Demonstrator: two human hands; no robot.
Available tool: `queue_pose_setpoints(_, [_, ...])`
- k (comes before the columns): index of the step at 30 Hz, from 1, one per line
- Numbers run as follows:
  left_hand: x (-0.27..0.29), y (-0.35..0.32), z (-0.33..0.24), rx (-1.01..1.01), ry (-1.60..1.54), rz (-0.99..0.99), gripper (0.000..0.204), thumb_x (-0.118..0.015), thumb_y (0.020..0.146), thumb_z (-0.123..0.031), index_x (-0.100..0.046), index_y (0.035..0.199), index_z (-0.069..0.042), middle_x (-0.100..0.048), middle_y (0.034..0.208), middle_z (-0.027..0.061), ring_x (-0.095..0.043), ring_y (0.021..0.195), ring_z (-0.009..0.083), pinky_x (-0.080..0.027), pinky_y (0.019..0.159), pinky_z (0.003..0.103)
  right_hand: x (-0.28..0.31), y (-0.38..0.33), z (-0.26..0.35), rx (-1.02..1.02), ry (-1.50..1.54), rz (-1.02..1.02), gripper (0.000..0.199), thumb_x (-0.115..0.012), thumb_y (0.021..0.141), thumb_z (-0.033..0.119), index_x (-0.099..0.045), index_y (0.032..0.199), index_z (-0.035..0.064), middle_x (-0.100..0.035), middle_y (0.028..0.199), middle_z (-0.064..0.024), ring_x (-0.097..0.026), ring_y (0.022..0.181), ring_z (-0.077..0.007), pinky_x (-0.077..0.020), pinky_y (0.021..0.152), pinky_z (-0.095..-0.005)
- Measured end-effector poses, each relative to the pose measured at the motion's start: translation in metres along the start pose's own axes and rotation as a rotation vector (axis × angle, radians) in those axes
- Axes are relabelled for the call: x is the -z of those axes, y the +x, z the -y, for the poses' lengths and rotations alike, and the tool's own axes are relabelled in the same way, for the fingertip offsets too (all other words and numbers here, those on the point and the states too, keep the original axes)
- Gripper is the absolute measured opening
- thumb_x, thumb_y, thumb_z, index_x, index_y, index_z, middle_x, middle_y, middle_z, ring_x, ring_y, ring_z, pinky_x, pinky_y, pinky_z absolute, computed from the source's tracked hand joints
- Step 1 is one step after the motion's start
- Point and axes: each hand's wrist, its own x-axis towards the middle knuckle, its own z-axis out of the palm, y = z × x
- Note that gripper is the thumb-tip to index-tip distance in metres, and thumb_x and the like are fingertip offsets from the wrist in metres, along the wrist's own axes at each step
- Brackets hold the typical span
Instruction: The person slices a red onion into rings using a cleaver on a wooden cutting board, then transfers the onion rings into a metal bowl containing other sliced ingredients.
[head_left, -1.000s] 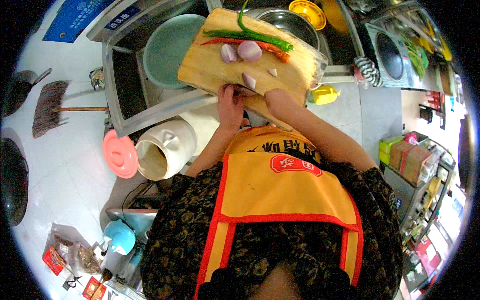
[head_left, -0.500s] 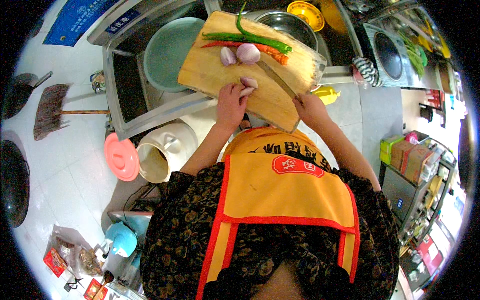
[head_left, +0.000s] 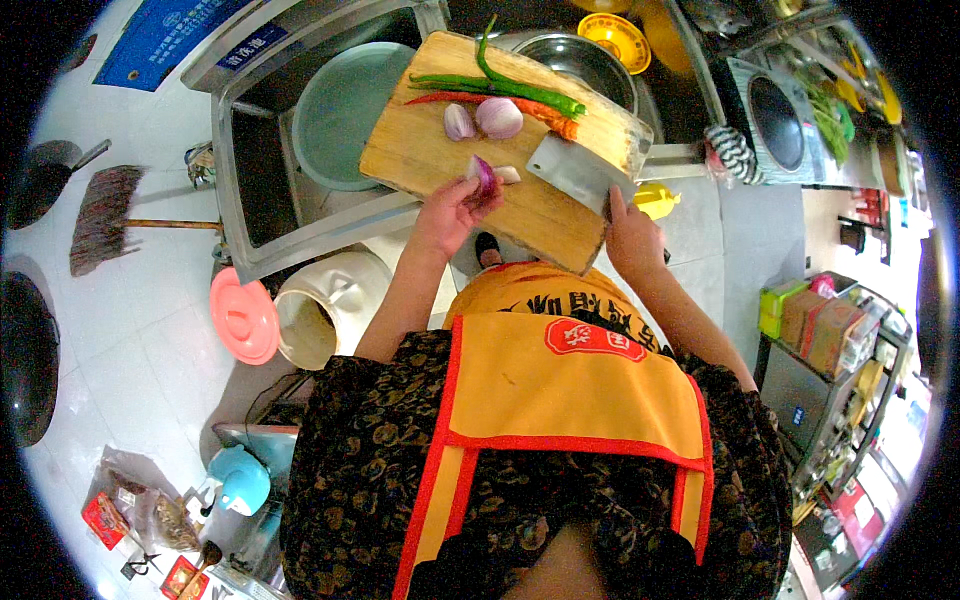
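My left hand (head_left: 455, 208) pinches a piece of red onion (head_left: 483, 178), its purple skin side showing, just above the wooden cutting board (head_left: 420, 145). A small pale onion piece (head_left: 509, 174) lies right beside it. In my right hand (head_left: 633, 238) is the handle of a cleaver (head_left: 570, 172), whose broad blade lies tilted flat over the board's right part. Farther up the board are an onion half (head_left: 499, 118) and a smaller onion wedge (head_left: 459, 122). Behind them lie green chili peppers (head_left: 530, 97) and red chili peppers (head_left: 548, 113).
The board rests across a metal sink (head_left: 330, 242) holding a grey-green basin (head_left: 345, 120). A steel bowl (head_left: 580, 62) and a yellow colander (head_left: 614, 42) stand behind. A white bucket (head_left: 350, 290) and pink lid (head_left: 243, 315) are at lower left. A striped cloth (head_left: 733, 152) hangs at right.
My left hand has lifted and turned the onion piece, separating it from a small pale piece. The cleaver has rotated from edge-on to showing its flat side, moving slightly right.
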Motion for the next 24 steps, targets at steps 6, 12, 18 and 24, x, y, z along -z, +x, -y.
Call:
queue_pose_setpoints(6, [0.0,-0.003,-0.003,0.087,-0.196,0.106,0.033,-0.053,0.091,-0.013,-0.052,0.118,0.007,-0.06,0.113,0.0188,-0.06,0.101,0.0251,-0.051,0.091,0.036,-0.022,0.013,0.012,0.114,0.057,-0.034,0.062,-0.054,0.083,0.009,-0.029,0.139,0.0038,-0.057,0.106,-0.0208,-0.062,0.089,-0.0364,-0.052,0.077,-0.0438])
queue_pose_setpoints(12, [-0.006,-0.006,-0.005,0.074,-0.228,0.149,0.031,-0.052,0.09,-0.009,-0.051,0.117,0.007,-0.06,0.114,0.0187,-0.059,0.103,0.0269,-0.05,0.093,0.038,0.006,0.026,0.031,0.18,0.121,0.046,0.043,-0.057,0.082,0.011,-0.05,0.124,0.0027,-0.056,0.112,-0.0196,-0.062,0.094,-0.0349,-0.0514,0.083,-0.0423])
queue_pose_setpoints(18, [-0.017,-0.007,-0.006,0.03,-0.001,0.165,0.028,-0.053,0.089,-0.006,-0.052,0.115,0.004,-0.061,0.11,0.0168,-0.062,0.098,0.0272,-0.052,0.09,0.038,0.024,0.047,0.072,0.349,0.933,-0.039,0.028,-0.064,0.084,0.019,-0.061,0.104,-0.0007,-0.065,0.09,-0.0125,-0.065,0.08,-0.0229,-0.0536,0.068,-0.0345])
queue_pose_setpoints(24, [-0.026,-0.012,-0.004,-0.069,0.2,0.086,0.029,-0.056,0.087,-0.006,-0.053,0.115,0.004,-0.062,0.108,0.0123,-0.063,0.097,0.0229,-0.052,0.089,0.034,0.035,0.06,0.093,0.275,1.071,0.109,0.03,-0.068,0.082,0.021,-0.06,0.102,-0.0004,-0.066,0.087,-0.0121,-0.064,0.077,-0.0187,-0.0527,0.068,-0.0318])
